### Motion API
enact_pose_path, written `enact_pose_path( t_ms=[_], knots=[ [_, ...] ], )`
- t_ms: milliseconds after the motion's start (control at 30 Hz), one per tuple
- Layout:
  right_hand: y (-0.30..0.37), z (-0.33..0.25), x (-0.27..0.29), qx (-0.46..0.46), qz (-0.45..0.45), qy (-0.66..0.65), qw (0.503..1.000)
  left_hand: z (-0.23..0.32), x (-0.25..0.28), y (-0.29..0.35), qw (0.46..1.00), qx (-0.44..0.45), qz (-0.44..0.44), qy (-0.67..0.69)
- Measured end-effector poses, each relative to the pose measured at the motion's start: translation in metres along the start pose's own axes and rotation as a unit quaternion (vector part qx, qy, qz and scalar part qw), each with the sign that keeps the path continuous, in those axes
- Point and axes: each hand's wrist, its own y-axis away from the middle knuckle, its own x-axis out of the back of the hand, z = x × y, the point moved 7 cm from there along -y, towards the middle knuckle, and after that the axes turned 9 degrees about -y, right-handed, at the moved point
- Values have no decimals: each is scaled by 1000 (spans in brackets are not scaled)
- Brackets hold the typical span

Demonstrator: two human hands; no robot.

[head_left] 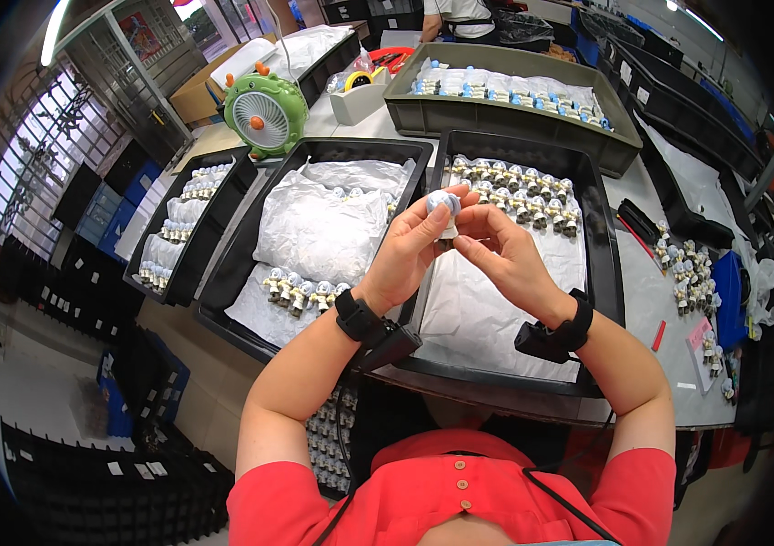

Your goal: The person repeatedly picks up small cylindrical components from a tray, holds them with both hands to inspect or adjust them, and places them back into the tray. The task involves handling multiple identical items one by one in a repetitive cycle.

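Observation:
My left hand (409,250) and my right hand (500,250) meet above the table and together pinch a small pale figurine (444,207) with a bluish-white round head. Its lower part is hidden by my fingers. Both wrists wear black bands with small black units. Below the hands lies a black tray (598,273) lined with white sheet, with rows of similar figurines (519,193) along its far end. To its left another black tray (241,273) holds crumpled white sheet and a short row of figurines (300,289).
A third black tray (188,264) with figurines stands at far left, a green round fan (264,111) behind it. A grey bin (505,116) of figurines sits at the back. Loose figurines (689,268) and a red pen (658,335) lie on the right. Another person's torso (460,16) is at the top.

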Motion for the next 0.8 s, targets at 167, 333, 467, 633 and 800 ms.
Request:
enact_pose_path(
  t_ms=[167,333,467,633,800],
  knots=[
    [0,7,-3,-23,-10,-27,999,0,0,0,1000,0,-3,4],
    [1,12,-3,-57,-31,-39,997,1,-3,0,1000,0,-17,5],
    [0,10,-3,-51,-40,-60,996,3,-4,1,1000,4,-16,2],
    [0,8,-3,-55,-40,-62,996,5,-6,1,1000,5,-18,2],
    [1,9,-3,-60,-40,-50,996,5,-5,2,1000,4,-23,-2]
  ],
)
